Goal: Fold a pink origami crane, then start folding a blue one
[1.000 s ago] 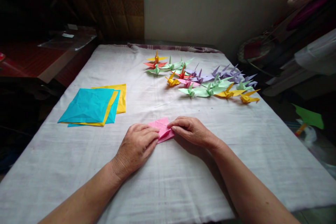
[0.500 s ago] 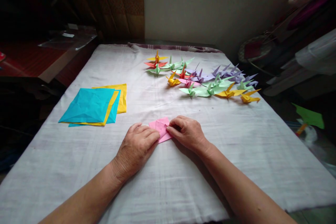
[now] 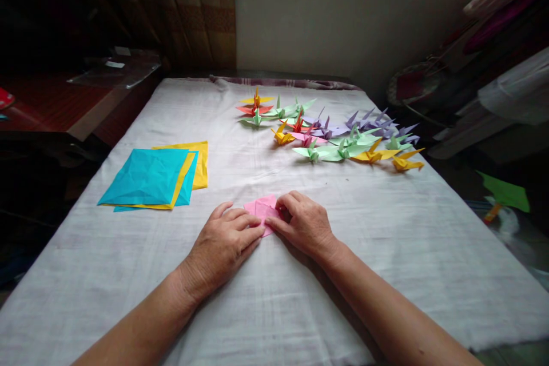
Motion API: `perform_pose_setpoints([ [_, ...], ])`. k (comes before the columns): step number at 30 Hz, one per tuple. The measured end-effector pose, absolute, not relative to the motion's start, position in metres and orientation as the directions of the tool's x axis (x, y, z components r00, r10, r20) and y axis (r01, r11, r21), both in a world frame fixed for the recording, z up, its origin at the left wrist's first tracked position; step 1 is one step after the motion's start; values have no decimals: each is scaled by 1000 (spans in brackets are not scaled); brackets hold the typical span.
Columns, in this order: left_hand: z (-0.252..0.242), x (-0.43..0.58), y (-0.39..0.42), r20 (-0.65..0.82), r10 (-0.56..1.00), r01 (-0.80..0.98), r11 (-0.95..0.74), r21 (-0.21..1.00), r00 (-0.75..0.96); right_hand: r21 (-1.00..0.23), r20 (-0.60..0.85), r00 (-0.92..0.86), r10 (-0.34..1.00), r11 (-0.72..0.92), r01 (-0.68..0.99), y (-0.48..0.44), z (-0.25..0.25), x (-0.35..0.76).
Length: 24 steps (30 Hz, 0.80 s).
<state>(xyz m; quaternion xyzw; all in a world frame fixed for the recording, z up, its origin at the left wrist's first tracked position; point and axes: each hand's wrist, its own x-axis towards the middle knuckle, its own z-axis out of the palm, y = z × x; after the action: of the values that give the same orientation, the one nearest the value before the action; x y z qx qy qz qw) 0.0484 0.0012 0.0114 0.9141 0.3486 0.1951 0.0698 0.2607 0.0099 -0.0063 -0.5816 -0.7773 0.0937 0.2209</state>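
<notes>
A small folded piece of pink origami paper (image 3: 262, 210) lies on the cloth between my hands. My left hand (image 3: 234, 234) holds its left side down, the thumb tip on the near edge and the fingers bent over the left corner. At the right side my right hand (image 3: 303, 220) grips the paper, its thumb pressed on the top layer and its index finger curled at the far edge. A flap with crease lines shows in the middle. The paper's outer corners are partly hidden under my fingers.
Blue paper squares (image 3: 148, 174) and yellow paper squares (image 3: 201, 166) lie stacked at the left. Several folded paper cranes (image 3: 343, 150) stand at the back right. A white cloth (image 3: 257, 309) covers the table. A brown wooden surface (image 3: 51, 108) holds a clear plastic bag (image 3: 124, 68).
My right thumb has moved left and inward across the pink paper, and the right fingers have spread a little apart. My left thumb has shifted slightly right. The view has tilted a little.
</notes>
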Motion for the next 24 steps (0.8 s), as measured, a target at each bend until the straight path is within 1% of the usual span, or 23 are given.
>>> perform_pose_setpoints([
  [5, 11, 39, 7, 300, 613, 553, -790, 265, 731, -463, 236, -222, 946, 311, 830, 13, -10, 267],
  [10, 9, 34, 8, 297, 579, 524, -814, 248, 759, -461, 257, -226, 940, 324, 826, 14, -11, 268],
  [14, 8, 40, 6, 329, 582, 539, -813, 220, 744, -476, 280, -213, 936, 328, 816, 14, -11, 267],
  [20, 11, 50, 1, 355, 604, 588, -792, 166, 713, -588, 300, -210, 931, 354, 728, 18, -17, 274],
  [22, 11, 53, 0, 361, 598, 594, -793, 135, 716, -617, 299, -235, 925, 375, 692, 19, -17, 279],
  [24, 10, 54, -1, 370, 586, 596, -797, 99, 721, -631, 276, -314, 908, 418, 654, 18, -14, 284],
])
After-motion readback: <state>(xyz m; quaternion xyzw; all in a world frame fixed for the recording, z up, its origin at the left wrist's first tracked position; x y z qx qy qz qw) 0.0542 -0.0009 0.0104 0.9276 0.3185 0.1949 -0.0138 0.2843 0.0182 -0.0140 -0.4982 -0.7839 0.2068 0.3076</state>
